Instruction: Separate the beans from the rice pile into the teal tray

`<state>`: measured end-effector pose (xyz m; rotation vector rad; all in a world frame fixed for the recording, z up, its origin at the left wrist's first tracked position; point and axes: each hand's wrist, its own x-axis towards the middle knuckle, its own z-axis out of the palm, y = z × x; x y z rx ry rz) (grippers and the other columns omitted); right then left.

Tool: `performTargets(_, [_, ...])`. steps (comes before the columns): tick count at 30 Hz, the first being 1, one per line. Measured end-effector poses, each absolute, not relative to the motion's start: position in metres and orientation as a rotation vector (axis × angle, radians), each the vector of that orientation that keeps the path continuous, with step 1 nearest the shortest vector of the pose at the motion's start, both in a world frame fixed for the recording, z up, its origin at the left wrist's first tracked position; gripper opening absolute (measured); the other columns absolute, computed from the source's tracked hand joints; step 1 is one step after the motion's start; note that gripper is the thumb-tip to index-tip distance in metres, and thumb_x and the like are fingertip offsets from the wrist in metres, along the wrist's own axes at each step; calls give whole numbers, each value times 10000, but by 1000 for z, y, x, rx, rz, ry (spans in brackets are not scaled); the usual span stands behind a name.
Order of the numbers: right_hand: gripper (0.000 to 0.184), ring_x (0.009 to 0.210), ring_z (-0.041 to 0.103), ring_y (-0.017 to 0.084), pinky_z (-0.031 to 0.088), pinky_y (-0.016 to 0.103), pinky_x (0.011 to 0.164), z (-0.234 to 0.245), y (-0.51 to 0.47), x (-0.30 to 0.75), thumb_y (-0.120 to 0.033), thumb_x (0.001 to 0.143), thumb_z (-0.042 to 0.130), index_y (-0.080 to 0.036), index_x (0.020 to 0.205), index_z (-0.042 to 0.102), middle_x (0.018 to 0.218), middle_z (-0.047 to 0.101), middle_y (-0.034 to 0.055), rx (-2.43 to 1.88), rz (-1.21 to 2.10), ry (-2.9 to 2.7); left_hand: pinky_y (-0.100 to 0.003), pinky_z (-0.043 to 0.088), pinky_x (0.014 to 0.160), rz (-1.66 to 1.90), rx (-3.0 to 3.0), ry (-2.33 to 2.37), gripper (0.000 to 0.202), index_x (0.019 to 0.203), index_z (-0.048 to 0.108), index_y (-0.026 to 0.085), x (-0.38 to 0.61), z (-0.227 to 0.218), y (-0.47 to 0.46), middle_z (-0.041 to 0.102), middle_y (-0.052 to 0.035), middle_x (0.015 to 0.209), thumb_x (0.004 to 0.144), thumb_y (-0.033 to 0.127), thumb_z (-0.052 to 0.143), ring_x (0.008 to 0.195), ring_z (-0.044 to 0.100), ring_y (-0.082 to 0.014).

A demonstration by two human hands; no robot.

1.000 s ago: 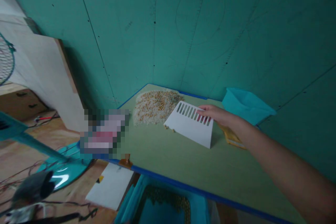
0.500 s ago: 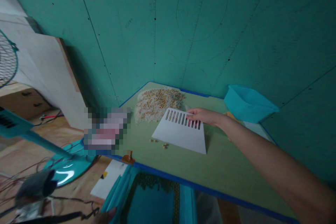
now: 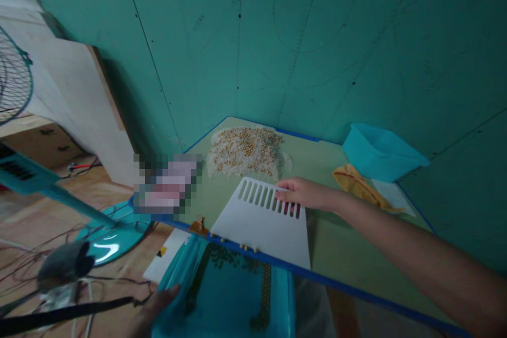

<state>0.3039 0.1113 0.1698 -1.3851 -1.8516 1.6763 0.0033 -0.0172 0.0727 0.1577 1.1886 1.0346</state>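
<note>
My right hand (image 3: 303,194) grips the slotted top edge of a white plastic scraper (image 3: 261,222), whose lower edge rests at the blue front edge of the green table (image 3: 336,253). A few yellow grains lie along that lower edge. My left hand (image 3: 152,309) holds the left side of a teal bin (image 3: 229,306) below the table edge; grains lie inside it. A pile of yellow and white grains (image 3: 245,152) sits at the table's far corner.
A second teal bin (image 3: 382,150) stands at the back right, beside a yellow cloth (image 3: 356,185) and a white sheet (image 3: 392,195). A teal fan base (image 3: 106,235) and cables lie on the wooden floor at left. Teal walls close the corner.
My right hand dragged the scraper from beside the grain pile toward me to the table's front edge, pushing a few grains along. My left hand and the bin came into view below.
</note>
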Motion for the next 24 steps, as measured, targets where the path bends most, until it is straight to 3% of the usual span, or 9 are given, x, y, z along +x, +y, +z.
performTargets(8, [214,492,506,72,407,207,470,174,112,302,-383,770,497,-169,781,488,649,537,-30,-1372,1625,-1926,-352,509,753,1014,94,1147,708,1261,428,158,15,88,-18,723,-17,933,602,279,657,1056,518,-333])
performTargets(14, [175,520,530,99,407,213,488,185,100,296,-337,810,437,-173,768,481,625,545,-10,-1440,1351,-2048,-381,488,798,1014,87,1137,587,1185,523,168,21,93,-20,721,-24,936,623,292,642,1044,528,-333])
performTargets(19, [194,519,516,99,278,193,449,211,70,286,-329,831,409,-180,738,493,597,566,-5,-1481,667,-2340,-330,503,777,986,77,1134,333,928,686,120,31,96,-23,739,-54,842,617,237,660,971,585,-310])
performTargets(24, [211,468,499,116,169,246,433,227,40,274,-332,857,368,-184,844,518,555,560,2,-1437,100,-2550,-322,500,779,976,46,1097,373,961,672,194,36,85,-20,750,-6,771,588,176,680,932,612,-281])
